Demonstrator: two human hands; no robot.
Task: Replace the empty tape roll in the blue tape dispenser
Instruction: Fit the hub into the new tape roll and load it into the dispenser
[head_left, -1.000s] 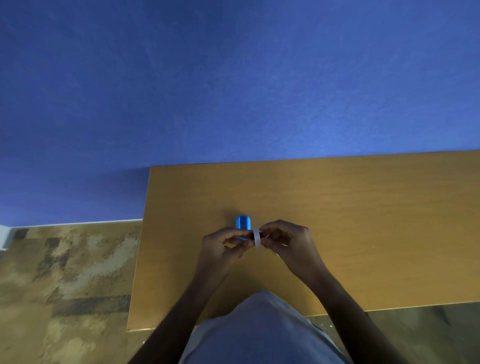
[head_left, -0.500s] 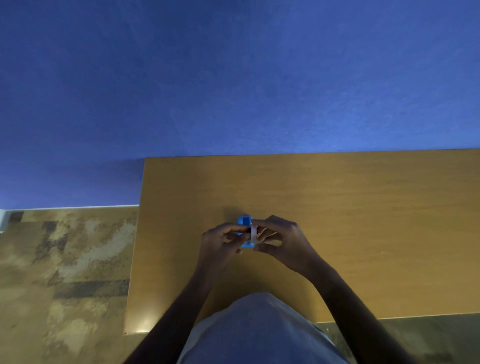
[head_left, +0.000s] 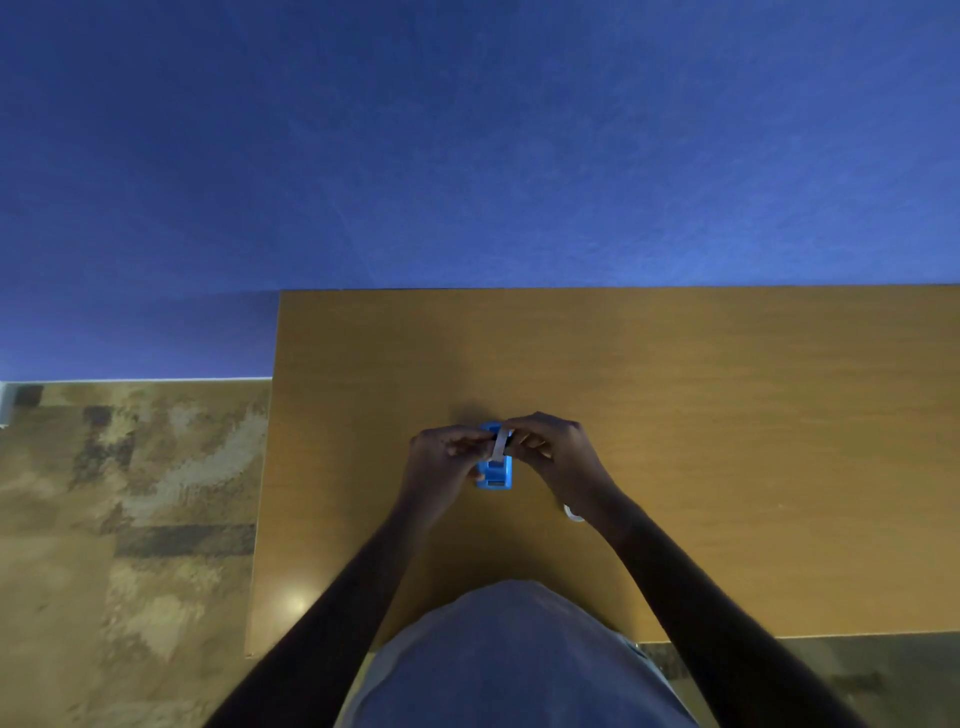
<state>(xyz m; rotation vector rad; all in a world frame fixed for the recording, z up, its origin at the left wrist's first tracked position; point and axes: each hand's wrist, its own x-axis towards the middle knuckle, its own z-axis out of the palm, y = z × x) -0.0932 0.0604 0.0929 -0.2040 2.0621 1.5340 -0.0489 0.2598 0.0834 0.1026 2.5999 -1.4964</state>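
Note:
The small blue tape dispenser (head_left: 496, 474) stands on the wooden table (head_left: 727, 415) near its middle, its near end pointing toward me. A whitish tape roll (head_left: 500, 445) stands on edge over the dispenser's far part. My left hand (head_left: 441, 462) pinches it from the left and my right hand (head_left: 550, 447) from the right, fingertips meeting at the roll. Fingers hide the dispenser's far half. A small pale ring, possibly another roll (head_left: 572, 514), lies on the table partly under my right wrist.
The table's left edge (head_left: 265, 493) drops to a patterned carpet (head_left: 130, 519). A blue wall (head_left: 467, 156) rises right behind the table's far edge. My torso in a grey shirt (head_left: 509, 665) meets the near edge.
Both hands with the roll have moved from beside the dispenser to directly over it. The dispenser's near end now shows below the fingers, and the pale ring by my right wrist has come into sight.

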